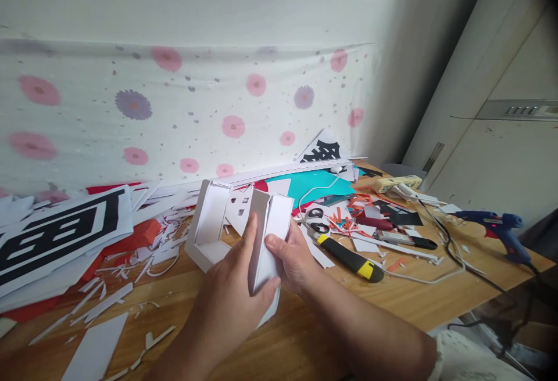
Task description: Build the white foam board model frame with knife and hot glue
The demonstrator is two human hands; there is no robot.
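Note:
A folded white cardboard shape stands over the wooden table in front of me, its left part an open, box-like frame. My left hand grips the shape's right part from the left, index finger stretched up along a panel and thumb near its lower edge. From the right, my right hand holds the same part, its thumb pressed on the white face and the other fingers hidden behind. Both hands touch the cardboard close together.
A black-and-yellow cutter lies right of my hands. Farther right are a blue glue gun with cords and a power strip. Paper scraps and a printed sheet cover the left. Turquoise paper lies behind.

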